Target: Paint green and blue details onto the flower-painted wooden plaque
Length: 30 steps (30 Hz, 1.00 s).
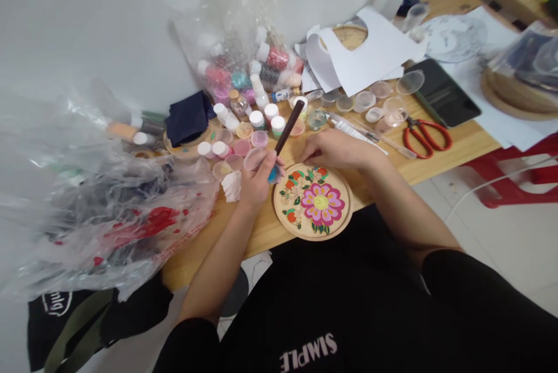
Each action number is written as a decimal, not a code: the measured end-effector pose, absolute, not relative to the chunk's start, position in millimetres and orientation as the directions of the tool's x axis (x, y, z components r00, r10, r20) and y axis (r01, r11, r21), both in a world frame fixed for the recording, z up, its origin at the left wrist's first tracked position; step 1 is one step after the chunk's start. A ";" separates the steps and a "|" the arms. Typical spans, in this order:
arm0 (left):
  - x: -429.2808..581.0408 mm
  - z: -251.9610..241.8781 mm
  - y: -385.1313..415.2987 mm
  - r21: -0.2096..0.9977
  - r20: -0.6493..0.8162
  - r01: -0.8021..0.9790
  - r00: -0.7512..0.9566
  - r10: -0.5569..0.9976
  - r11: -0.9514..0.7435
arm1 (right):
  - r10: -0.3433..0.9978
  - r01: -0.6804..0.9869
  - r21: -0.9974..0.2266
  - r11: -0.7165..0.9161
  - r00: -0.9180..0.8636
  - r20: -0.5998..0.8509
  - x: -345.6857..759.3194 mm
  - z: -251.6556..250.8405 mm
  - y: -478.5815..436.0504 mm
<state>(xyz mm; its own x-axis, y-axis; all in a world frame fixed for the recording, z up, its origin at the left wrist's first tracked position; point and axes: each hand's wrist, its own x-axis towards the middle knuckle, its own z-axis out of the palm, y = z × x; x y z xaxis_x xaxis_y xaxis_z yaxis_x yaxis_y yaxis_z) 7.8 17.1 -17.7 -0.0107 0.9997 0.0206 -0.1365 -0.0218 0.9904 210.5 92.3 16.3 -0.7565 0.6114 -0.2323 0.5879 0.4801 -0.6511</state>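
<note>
My left hand is closed around a dark brown stick-like tool, which points up and to the right. A small cup with blue in it shows beside its fingers. Just right of it lies a round wooden plaque with a painted pink flower, orange shapes and green leaves. My right hand rests at the plaque's upper edge, fingers curled downward; its fingertips are hidden, and what they hold, if anything, cannot be made out.
Small paint cups and white-capped bottles stand behind my hands. Red-handled pliers and a dark phone lie to the right. Crumpled plastic bags cover the left side. White paper lies at the back.
</note>
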 end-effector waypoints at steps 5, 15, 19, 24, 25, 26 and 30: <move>9.5 -18.0 17.3 0.991 0.004 -0.136 0.015 1.000 -0.001 | 0.667 0.311 -0.896 0.317 -0.744 -0.022 213.3 8.1 94.2; 11.9 -16.5 15.0 0.997 0.049 -0.069 0.090 0.995 -0.043 | 0.821 -0.138 -0.975 0.175 -0.526 0.222 202.7 22.5 78.6; 11.1 -16.8 14.3 0.997 0.054 -0.058 0.096 0.994 -0.049 | 0.837 -0.114 -0.972 0.203 -0.496 0.233 199.1 25.9 70.8; 10.6 -24.8 14.9 0.993 -0.010 -0.115 0.070 0.998 0.018 | 0.831 -0.049 -0.964 0.263 -0.497 0.252 201.5 31.5 60.3; 10.4 -26.5 15.3 0.992 -0.016 -0.127 0.063 0.998 0.024 | 0.823 -0.039 -0.961 0.274 -0.508 0.255 202.5 32.9 59.1; 10.2 -28.0 15.6 0.990 -0.021 -0.136 0.055 0.998 0.028 | 0.814 -0.028 -0.959 0.283 -0.522 0.255 203.6 34.2 58.5; 9.9 -29.3 16.7 0.987 -0.032 -0.155 0.032 0.999 0.036 | 0.792 -0.033 -0.961 0.276 -0.558 0.247 206.7 36.1 59.2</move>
<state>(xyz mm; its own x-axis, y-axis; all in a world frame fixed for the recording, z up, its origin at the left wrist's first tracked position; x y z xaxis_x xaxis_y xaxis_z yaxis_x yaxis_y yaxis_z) 9.9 16.7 -29.3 0.0316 0.9990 -0.0315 -0.1548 0.0360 0.9873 206.7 59.2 36.1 -0.5579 0.7922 0.2471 -0.0333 0.2761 -0.9605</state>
